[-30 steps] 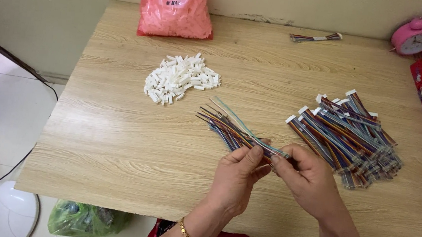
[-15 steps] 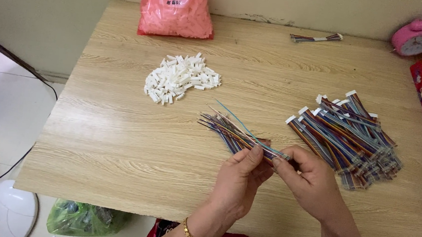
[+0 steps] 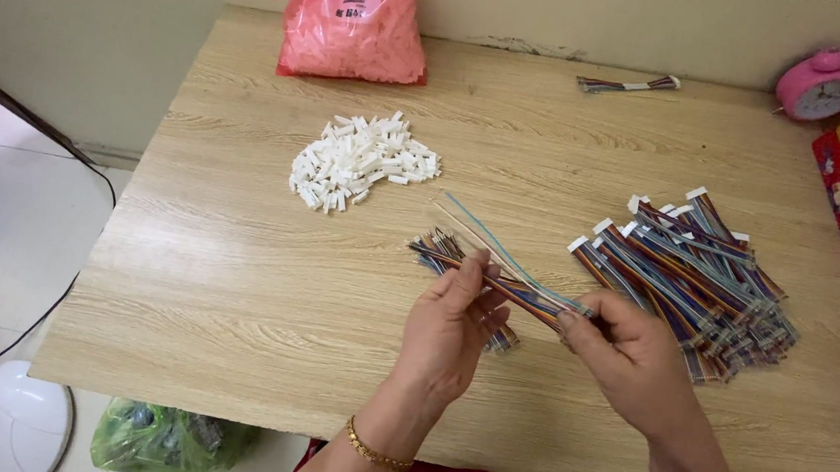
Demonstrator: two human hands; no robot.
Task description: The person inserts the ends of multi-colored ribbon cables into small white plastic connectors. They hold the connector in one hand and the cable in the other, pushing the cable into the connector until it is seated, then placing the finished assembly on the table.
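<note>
Left fingers [image 3: 477, 271]: closed over the middle of a multicoloured wire bundle [image 3: 520, 292], thumb hidden beneath.
Right fingers [image 3: 573, 318]: pinched together on the near end of the same bundle.
Left hand [image 3: 450, 333]: raised above the table [image 3: 237, 282], back toward the camera, gold bracelet [image 3: 373, 450] at the wrist.
Right hand [image 3: 630, 362]: just beside the left, touching the bundle only.
Bundle position: held clear of the table, slanting from lower right to upper left, loose ends fanned; one pale blue strand [image 3: 485, 233] standing apart.
Change: fanned ends now lower and nearer the left hand than in the earlier frames; grip shifted up the bundle, judged as sorting of strands under way.
Unchanged: both hands on the bundle as before.
Right of hands: pile of finished cable sets [image 3: 697, 273], well stocked.
Farther out: heap of white connector housings [image 3: 361, 159]; pink bag [image 3: 357, 26]; pink alarm clock [image 3: 823, 86].
</note>
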